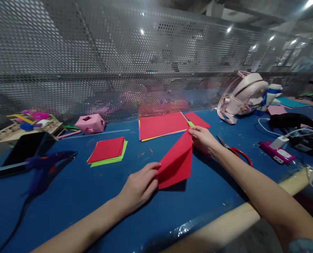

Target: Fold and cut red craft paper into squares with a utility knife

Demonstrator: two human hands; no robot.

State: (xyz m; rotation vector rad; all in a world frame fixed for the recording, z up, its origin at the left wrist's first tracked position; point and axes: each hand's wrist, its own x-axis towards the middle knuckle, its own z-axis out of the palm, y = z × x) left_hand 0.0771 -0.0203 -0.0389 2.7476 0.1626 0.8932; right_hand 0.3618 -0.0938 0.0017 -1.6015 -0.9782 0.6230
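A red sheet of paper is held just over the blue table, bent along a diagonal so one corner stands up. My left hand pinches its left edge between thumb and fingers. At the raised upper corner, my right hand grips the same sheet. Behind it lies a stack of large coloured sheets with red on top. Left of my hands sits a pile of smaller red and lime-green squares. Red-handled scissors lie partly behind my right forearm.
A blue glue gun and a black phone lie at the left. A pink folded-paper box stands near the perforated metal screen. To the right are a pink backpack, a purple power strip and white cables.
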